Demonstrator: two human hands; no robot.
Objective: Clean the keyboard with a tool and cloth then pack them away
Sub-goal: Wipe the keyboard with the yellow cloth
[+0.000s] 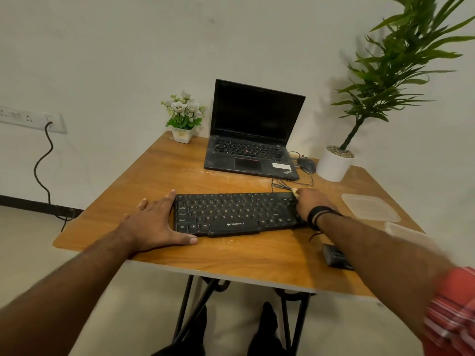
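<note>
Two hands are at work on your black keyboard (236, 213), which lies flat near the front edge of the wooden table (154, 170), its long side running left to right just in front of the open laptop (253, 134). Your left hand (156, 222) lies flat on the table against the keyboard's left end, fingers straight and spread, thumb stretched along the front edge at the near left corner. Your right hand (309, 204) sits over the keyboard's far right corner with the fingers curled down; a small pale bit (295, 191) pokes out above the knuckles, so it seems to pinch something light-coloured, though you cannot tell from here whether that is cloth or tool. Dark bands (318, 214) circle that wrist, and a red striped sleeve (452, 312) shows at the lower right. A thin black cable (280, 182) loops on the table between keyboard and laptop. Just right of the laptop lies a dark mouse (307, 164), and beside it stands a white pot (334, 165) with a tall green plant (401, 65). A small pot of white flowers (183, 116) stands at the far left corner. Well right of the keyboard lies a clear plastic lid (370, 208), with a clear container (403, 231) nearer you, partly hidden by your forearm. A small dark object (334, 256) rests near the front right edge. On the wall to the left, a socket strip (28, 119) has a black cord hanging from it
</note>
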